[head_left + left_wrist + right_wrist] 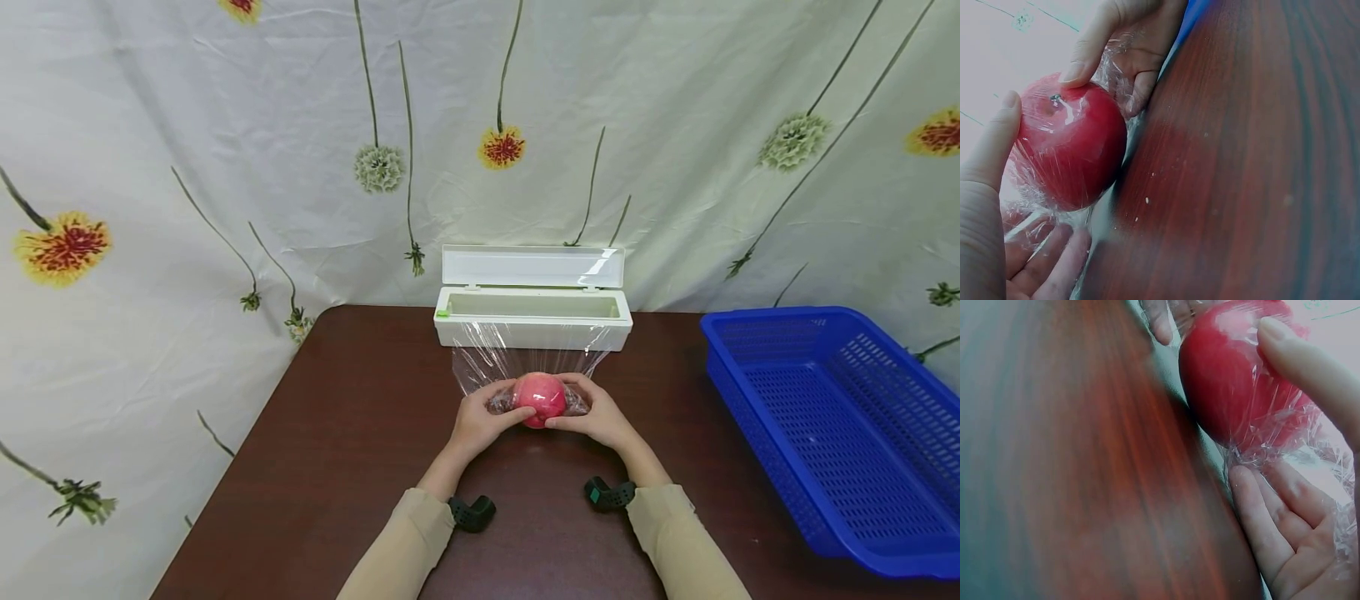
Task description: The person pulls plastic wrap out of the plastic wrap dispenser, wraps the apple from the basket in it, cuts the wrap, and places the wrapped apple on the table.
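A red apple (541, 395) sits between both hands, low over the table, with clear cling film (491, 360) stretched tight across its skin. From the left, my left hand (478, 421) grips the wrapped apple, its thumb on the near side and its fingers beyond. My right hand (602, 417) holds the opposite side the same way, thumb close to the stem hollow. Crumpled film bunches at both sides of the apple, against the fingers (1272, 512) in the right wrist view. The sheet runs back to a white cling film box (532, 335), whose lid stands raised.
A blue plastic basket (780, 467) stands on the right of the dark wooden table (337, 467). Behind the table hangs a flower-patterned cloth (300, 125). Small pale specks dot the wood in the left wrist view.
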The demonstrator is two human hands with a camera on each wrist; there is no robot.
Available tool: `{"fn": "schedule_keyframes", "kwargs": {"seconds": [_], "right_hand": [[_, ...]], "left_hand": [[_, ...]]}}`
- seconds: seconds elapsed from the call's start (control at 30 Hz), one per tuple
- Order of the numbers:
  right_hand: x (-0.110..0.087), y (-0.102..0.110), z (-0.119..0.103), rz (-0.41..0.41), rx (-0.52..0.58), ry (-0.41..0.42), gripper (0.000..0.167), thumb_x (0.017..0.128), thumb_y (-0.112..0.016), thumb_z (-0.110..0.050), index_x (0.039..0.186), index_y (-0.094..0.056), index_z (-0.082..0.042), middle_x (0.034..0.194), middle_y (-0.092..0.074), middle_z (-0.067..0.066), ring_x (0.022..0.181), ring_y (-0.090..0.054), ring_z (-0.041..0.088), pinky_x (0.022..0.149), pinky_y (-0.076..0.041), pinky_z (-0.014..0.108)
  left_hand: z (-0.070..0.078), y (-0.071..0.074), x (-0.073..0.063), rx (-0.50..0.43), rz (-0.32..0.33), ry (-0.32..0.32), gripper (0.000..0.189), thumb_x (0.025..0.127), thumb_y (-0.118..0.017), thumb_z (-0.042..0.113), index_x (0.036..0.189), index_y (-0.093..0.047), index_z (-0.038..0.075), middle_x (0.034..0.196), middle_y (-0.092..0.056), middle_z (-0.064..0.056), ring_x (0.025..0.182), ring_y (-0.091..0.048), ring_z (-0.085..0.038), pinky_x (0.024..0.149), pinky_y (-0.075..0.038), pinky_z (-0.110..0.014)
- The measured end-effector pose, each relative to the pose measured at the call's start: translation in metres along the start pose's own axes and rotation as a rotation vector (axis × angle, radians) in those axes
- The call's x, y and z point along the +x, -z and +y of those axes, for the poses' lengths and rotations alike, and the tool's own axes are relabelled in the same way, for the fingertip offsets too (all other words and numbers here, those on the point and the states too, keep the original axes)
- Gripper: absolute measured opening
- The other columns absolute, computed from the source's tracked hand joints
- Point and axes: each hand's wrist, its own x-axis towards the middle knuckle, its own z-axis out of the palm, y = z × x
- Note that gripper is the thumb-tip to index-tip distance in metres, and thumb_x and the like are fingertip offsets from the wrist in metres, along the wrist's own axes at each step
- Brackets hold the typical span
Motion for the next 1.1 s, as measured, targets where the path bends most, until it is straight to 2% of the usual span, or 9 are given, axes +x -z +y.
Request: {"fn": "schedule_keyframes", "kwargs": {"seconds": [0.17,0.4,0.53,0.63,0.73,0.97,1.1], "right_hand": [[-0.001,0.000,-0.002,0.000,-0.009,-0.010,0.062,0.074,-0.079,-0.012,0.128,-0.050,-0.003,0.120,-0.058,0.018,0.107,-0.055,0.032,0.092,-0.045,0.045],[-0.001,0.000,0.001,-0.001,-0.028,-0.010,0.063,0.074,-0.079,-0.015,0.129,-0.049,-0.003,0.124,-0.055,0.018,0.109,-0.052,0.032,0.092,-0.045,0.048],[0.006,0.000,0.021,-0.002,-0.014,-0.004,0.064,0.074,-0.080,-0.014,0.130,-0.049,-0.006,0.124,-0.055,0.017,0.109,-0.053,0.032,0.093,-0.044,0.049],[0.011,-0.001,0.036,-0.001,-0.008,0.001,0.064,0.073,-0.080,-0.016,0.129,-0.050,-0.009,0.124,-0.056,0.016,0.108,-0.053,0.031,0.092,-0.045,0.049],[0.012,-0.001,0.041,0.004,-0.010,0.006,0.064,0.072,-0.082,-0.021,0.128,-0.051,-0.013,0.123,-0.057,0.013,0.107,-0.054,0.029,0.092,-0.046,0.046],[0.012,-0.002,0.041,0.008,-0.017,0.000,0.065,0.071,-0.082,-0.030,0.127,-0.052,-0.016,0.121,-0.058,0.012,0.106,-0.055,0.029,0.090,-0.047,0.047],[0.012,-0.001,0.041,0.008,-0.022,-0.003,0.065,0.071,-0.082,-0.030,0.127,-0.052,-0.016,0.121,-0.058,0.012,0.106,-0.054,0.029,0.091,-0.046,0.048]], "left_hand": [[0.000,0.000,0.000,0.063,0.046,-0.023,0.069,0.070,-0.080,0.045,0.127,-0.059,0.012,0.126,-0.057,-0.004,0.115,-0.052,-0.023,0.095,-0.043,-0.047],[0.002,-0.002,-0.001,0.038,0.043,-0.119,0.082,0.066,-0.085,0.040,0.135,-0.050,0.012,0.135,-0.049,-0.003,0.122,-0.047,-0.022,0.097,-0.040,-0.051],[0.003,-0.004,-0.002,0.025,0.026,-0.170,0.088,0.065,-0.086,0.036,0.138,-0.046,0.011,0.139,-0.046,-0.005,0.121,-0.048,-0.023,0.096,-0.042,-0.051],[0.004,-0.006,-0.002,0.031,0.031,-0.213,0.088,0.064,-0.087,0.032,0.139,-0.045,0.009,0.142,-0.042,-0.010,0.127,-0.042,-0.024,0.097,-0.040,-0.052],[0.003,-0.006,-0.002,0.046,0.043,-0.252,0.086,0.065,-0.087,0.030,0.137,-0.047,0.008,0.143,-0.041,-0.013,0.131,-0.036,-0.025,0.098,-0.038,-0.054],[0.004,-0.006,-0.003,0.037,0.015,-0.272,0.082,0.064,-0.087,0.029,0.135,-0.051,0.009,0.142,-0.042,-0.009,0.130,-0.037,-0.025,0.095,-0.041,-0.052],[0.003,-0.007,-0.003,0.019,-0.022,-0.276,0.082,0.065,-0.087,0.028,0.136,-0.050,0.008,0.142,-0.041,-0.012,0.130,-0.038,-0.027,0.095,-0.043,-0.051]]}}
